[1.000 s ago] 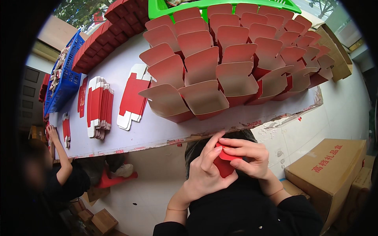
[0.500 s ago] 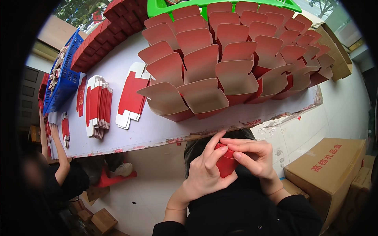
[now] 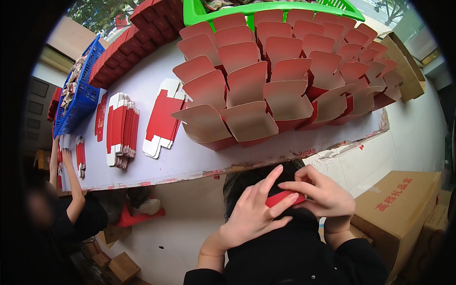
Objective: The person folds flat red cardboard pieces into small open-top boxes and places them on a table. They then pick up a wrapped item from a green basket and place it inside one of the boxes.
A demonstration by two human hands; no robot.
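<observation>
In front of my body, above my lap, my hands hold a small red carton, seen nearly edge-on and partly covered by fingers. My right hand is closed on its right end, thumb and fingers bent round it. My left hand holds it from the left, one finger lying across its near face and another stretched up behind; the left thumb stands away from it. Beyond my hands, on the table, stand several rows of red cartons with raised flaps and pale insides.
Flat red-and-white carton blanks and a thicker stack lie on the white table. A blue basket, piled red boxes and a green basket stand farther back. Another person's hand is at left; a brown cardboard box is at right.
The red carton has tipped from showing a broad face to nearly edge-on. My right hand has moved right, and my left fingers have spread. The view has shifted slightly.
</observation>
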